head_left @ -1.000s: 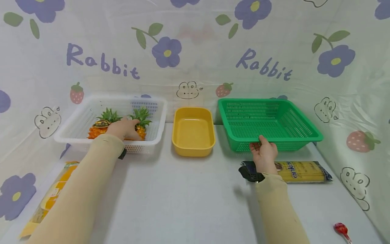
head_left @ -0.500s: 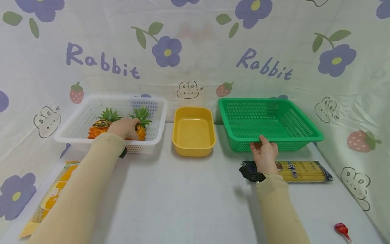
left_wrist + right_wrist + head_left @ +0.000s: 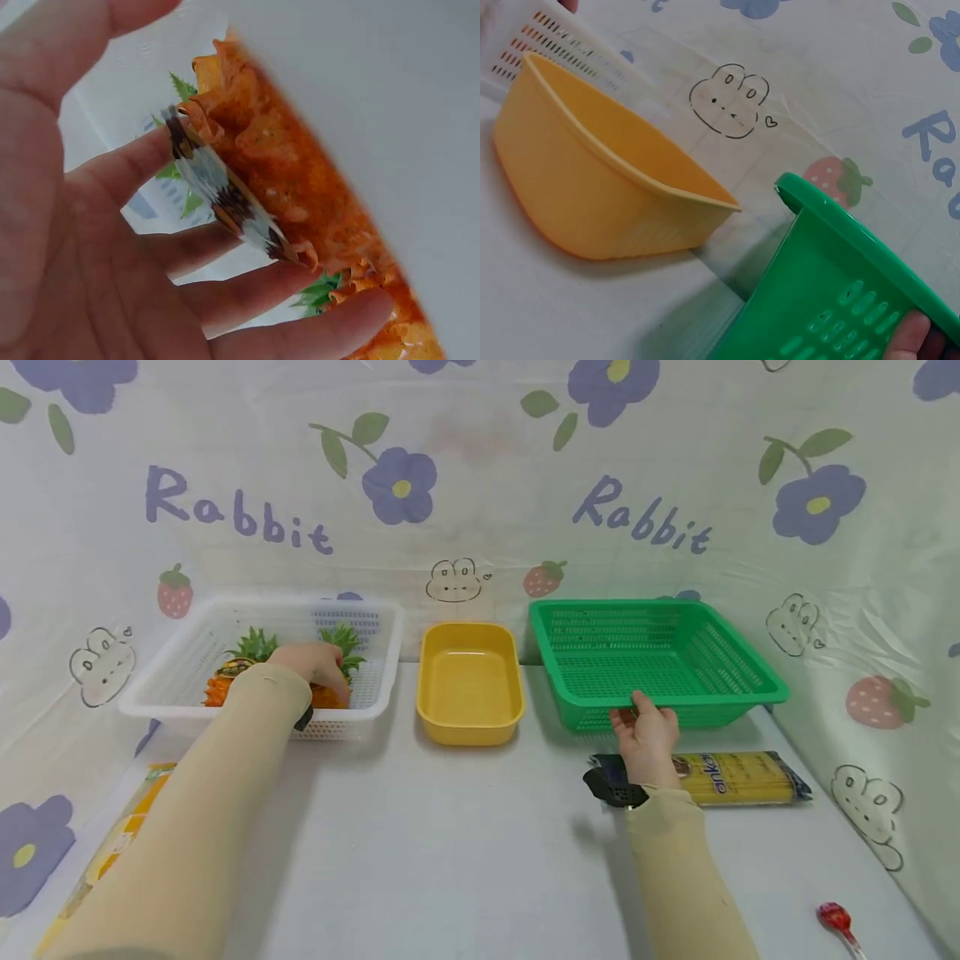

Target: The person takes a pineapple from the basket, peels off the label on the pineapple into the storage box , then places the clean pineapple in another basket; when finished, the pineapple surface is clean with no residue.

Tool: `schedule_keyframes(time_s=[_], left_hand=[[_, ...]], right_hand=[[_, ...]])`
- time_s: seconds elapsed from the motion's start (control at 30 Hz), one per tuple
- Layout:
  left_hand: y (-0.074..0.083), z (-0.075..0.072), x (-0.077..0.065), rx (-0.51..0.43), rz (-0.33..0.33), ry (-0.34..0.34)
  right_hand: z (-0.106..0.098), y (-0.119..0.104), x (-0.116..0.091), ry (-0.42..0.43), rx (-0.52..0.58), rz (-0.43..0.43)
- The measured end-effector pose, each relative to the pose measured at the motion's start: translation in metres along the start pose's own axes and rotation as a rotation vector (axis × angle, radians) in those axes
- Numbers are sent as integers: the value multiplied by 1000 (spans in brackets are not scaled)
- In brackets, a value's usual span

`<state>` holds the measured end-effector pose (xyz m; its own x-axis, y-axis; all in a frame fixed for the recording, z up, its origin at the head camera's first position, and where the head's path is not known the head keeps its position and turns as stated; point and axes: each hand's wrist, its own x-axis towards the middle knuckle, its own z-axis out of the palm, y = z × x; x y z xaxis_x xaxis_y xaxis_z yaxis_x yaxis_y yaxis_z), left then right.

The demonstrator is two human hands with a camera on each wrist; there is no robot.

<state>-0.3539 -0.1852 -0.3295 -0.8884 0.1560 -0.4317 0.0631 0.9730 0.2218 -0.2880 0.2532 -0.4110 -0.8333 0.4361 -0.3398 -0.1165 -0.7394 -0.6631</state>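
Two small orange pineapples with green crowns lie in the white basket at the left. My left hand is down in that basket, over the right pineapple and beside the left pineapple. In the left wrist view its fingers are spread, and a patterned tag crosses the orange skin. The little finger overlaps the fruit; whether it presses is unclear. My right hand holds the front rim of the green basket, thumb on top and fingers below.
A yellow tub stands between the baskets. Behind my right wrist lies a pasta packet. A red lollipop is at the lower right. An orange-yellow packet lies partly under my left sleeve. A printed cloth hangs behind.
My left hand has shifted slightly right in the white basket, covering more of the right pineapple. The head view has turned a little. My right hand stays on the green rim.
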Motion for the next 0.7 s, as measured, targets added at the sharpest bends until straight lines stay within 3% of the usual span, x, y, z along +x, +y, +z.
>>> schedule_keyframes(time_s=[0.33, 0.47, 0.7], left_hand=[[4, -5, -2, -16, -64, -14], [3, -5, 2, 21, -80, -29], [0, -1, 8, -20, -139, -7]], right_hand=[[1, -1, 0, -4, 2, 1], [0, -1, -1, -8, -3, 0], [-1, -2, -1, -15, -12, 0]])
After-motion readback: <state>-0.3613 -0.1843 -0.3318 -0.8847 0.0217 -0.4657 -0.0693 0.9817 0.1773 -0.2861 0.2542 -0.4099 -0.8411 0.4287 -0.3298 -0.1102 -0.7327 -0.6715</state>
